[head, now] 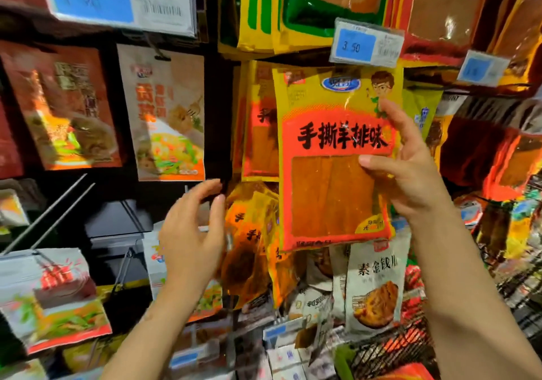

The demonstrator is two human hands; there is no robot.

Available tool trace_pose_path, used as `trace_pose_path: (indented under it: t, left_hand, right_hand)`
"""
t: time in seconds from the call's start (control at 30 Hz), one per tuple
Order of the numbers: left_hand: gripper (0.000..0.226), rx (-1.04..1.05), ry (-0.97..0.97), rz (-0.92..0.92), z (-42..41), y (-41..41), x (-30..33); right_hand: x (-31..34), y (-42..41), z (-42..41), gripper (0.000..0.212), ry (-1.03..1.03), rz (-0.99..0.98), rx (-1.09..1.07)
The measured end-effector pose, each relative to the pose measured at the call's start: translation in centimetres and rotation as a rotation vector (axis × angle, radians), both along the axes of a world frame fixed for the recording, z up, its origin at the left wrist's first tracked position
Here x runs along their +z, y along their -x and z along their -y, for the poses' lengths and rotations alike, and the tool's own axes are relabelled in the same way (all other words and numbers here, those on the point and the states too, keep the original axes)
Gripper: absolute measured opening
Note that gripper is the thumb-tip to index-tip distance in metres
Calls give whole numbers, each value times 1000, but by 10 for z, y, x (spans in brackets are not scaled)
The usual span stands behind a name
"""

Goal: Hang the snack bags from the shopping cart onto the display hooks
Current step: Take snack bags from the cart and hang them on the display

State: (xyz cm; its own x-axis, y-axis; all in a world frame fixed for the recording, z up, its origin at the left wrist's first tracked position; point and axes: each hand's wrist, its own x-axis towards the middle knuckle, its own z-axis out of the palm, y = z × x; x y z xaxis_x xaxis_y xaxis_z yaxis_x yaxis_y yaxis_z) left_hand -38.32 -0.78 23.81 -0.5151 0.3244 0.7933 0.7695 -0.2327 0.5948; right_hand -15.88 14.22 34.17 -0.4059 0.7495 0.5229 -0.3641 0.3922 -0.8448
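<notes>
Holding the yellow snack bag [334,157] by its right edge, my right hand [410,168] has thumb in front and fingers behind, while my left hand [190,233] hovers open and empty beside lower bags. The bag sits high against the rack under the price tag [366,42]; whether its hole is on the hook I cannot tell. I should steady its top, then slide it back. The shopping cart [390,350], lower right, seems to hold more packets.

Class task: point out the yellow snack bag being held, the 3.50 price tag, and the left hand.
yellow snack bag [331,192], head view, clear window
3.50 price tag [356,46], head view, blue panel
left hand [190,233], head view, back of hand
</notes>
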Motion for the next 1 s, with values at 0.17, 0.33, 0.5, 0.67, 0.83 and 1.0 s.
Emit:
trace_pose_path:
  t: [0.17,0.33,0.5,0.67,0.83,1.0]
  left_hand:
    - [48,430,448,-664,-4,28,-39]
    - [51,513,513,-715,-8,25,-52]
    - [46,561,431,-769,-13,29,-58]
    - [46,576,376,-786,-16,31,-62]
    - [44,582,350,-786,-18,31,-63]
    - [44,584,359,-780,-17,31,-64]
  right_hand:
    - [-6,-10,-6,98,-22,-14,28]
    - [-1,-6,-8,94,27,-28,40]
    - [15,-1,-8,83,74,33,7]
    - [20,-11,-7,89,98,87,17]
    - [21,-7,-6,86,115,118,-33]
    - [20,4,-12,85,148,139,-118]
